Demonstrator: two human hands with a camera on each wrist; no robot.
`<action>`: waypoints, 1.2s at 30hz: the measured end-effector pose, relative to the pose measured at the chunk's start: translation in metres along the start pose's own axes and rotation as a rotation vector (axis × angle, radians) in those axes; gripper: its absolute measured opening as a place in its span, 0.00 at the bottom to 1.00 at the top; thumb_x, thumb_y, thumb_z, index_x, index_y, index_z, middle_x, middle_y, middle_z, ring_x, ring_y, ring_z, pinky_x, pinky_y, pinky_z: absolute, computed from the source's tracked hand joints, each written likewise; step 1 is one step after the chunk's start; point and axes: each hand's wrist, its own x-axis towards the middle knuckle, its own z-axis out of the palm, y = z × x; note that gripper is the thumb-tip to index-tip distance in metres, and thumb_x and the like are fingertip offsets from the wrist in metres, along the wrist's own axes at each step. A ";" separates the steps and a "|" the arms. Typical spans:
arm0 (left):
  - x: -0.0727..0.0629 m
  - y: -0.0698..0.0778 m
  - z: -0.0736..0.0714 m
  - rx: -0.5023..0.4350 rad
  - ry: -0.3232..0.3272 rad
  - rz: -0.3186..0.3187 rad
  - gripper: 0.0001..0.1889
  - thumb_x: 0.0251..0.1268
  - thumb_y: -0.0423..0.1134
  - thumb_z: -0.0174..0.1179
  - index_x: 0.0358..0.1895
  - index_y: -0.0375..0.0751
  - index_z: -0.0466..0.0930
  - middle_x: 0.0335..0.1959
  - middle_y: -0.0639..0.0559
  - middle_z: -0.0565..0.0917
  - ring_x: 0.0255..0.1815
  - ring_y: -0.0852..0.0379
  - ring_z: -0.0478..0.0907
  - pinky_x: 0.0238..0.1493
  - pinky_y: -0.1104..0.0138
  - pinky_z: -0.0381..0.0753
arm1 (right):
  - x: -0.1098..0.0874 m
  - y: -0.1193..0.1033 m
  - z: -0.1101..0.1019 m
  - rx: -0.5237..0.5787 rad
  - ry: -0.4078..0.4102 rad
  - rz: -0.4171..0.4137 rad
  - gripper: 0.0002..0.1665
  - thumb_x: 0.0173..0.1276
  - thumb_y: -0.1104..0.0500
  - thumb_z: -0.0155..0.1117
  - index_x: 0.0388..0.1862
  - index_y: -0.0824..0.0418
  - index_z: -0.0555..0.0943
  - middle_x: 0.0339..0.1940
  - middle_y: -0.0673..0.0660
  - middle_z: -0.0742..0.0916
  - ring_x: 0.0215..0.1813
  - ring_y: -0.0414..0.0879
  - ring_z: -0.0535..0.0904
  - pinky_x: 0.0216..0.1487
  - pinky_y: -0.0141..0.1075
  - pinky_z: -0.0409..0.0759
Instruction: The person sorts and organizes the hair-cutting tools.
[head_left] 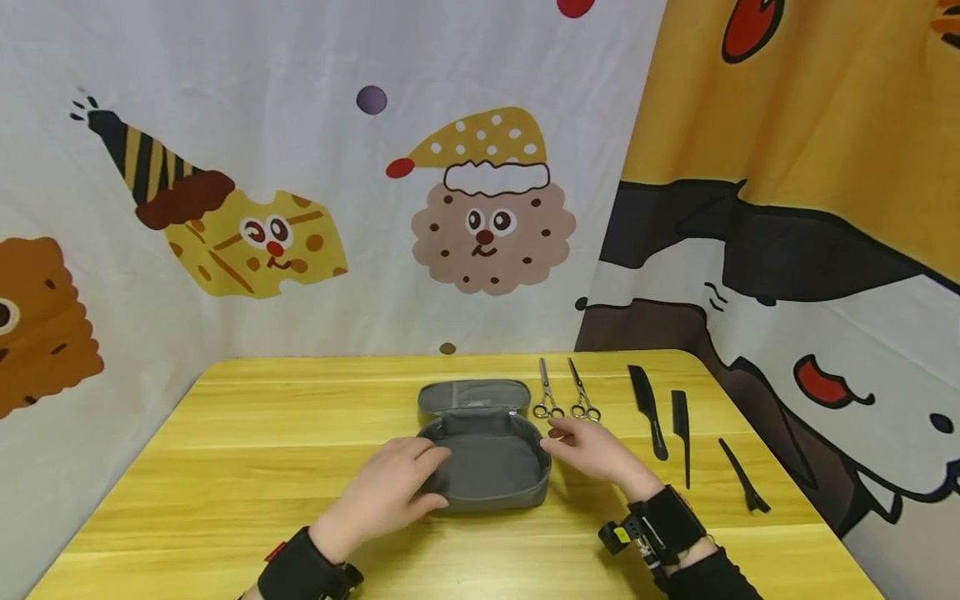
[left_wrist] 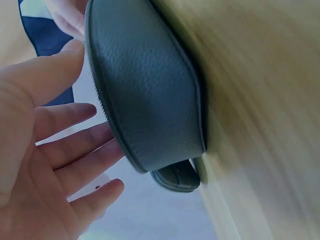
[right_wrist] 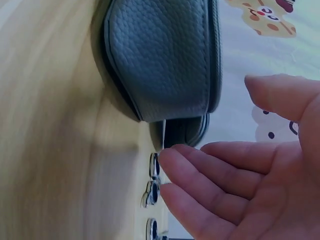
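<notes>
A grey zip case (head_left: 491, 503) of grained, leather-like material sits unzipped on the table, its lid laid back at the far side and nothing visible inside. At its left rim is my left hand (head_left: 396, 486), thumb and fingers spread, with some fingertips (left_wrist: 116, 146) passing behind the zipped edge. Whether they touch the case I cannot tell. My right hand (head_left: 591, 448) hovers by the right rim, fingers loosely bent and holding nothing. In the right wrist view a gap shows between the right thumb (right_wrist: 262, 92) and the case wall (right_wrist: 160, 55).
Beyond my right hand lie two pairs of hairdressing scissors (head_left: 545, 388), handles toward me. Farther right are a wide black comb (head_left: 647, 408), a narrower black comb (head_left: 681, 433) and a black hair clip (head_left: 744, 477). A cartoon-printed curtain (head_left: 300, 150) hangs behind the wooden table (head_left: 247, 467).
</notes>
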 end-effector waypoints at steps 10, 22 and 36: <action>0.004 -0.003 -0.012 -0.028 0.052 -0.169 0.32 0.57 0.51 0.72 0.62 0.37 0.77 0.51 0.44 0.81 0.54 0.46 0.79 0.58 0.52 0.75 | 0.005 0.006 -0.012 0.006 0.128 0.039 0.30 0.75 0.52 0.60 0.67 0.71 0.72 0.53 0.65 0.83 0.54 0.58 0.80 0.55 0.47 0.77; 0.006 -0.016 -0.011 -0.066 0.197 -0.376 0.32 0.60 0.46 0.71 0.63 0.30 0.75 0.53 0.36 0.81 0.54 0.38 0.78 0.56 0.49 0.76 | 0.014 0.024 -0.026 -0.051 0.207 0.043 0.32 0.75 0.53 0.60 0.68 0.74 0.69 0.55 0.70 0.81 0.55 0.63 0.78 0.57 0.50 0.76; 0.009 -0.037 -0.005 -0.148 0.158 -0.509 0.40 0.63 0.48 0.69 0.69 0.23 0.65 0.60 0.27 0.75 0.60 0.32 0.73 0.58 0.43 0.73 | 0.029 0.051 -0.037 -0.168 0.207 0.150 0.34 0.74 0.52 0.61 0.68 0.75 0.69 0.57 0.74 0.79 0.57 0.67 0.76 0.56 0.55 0.75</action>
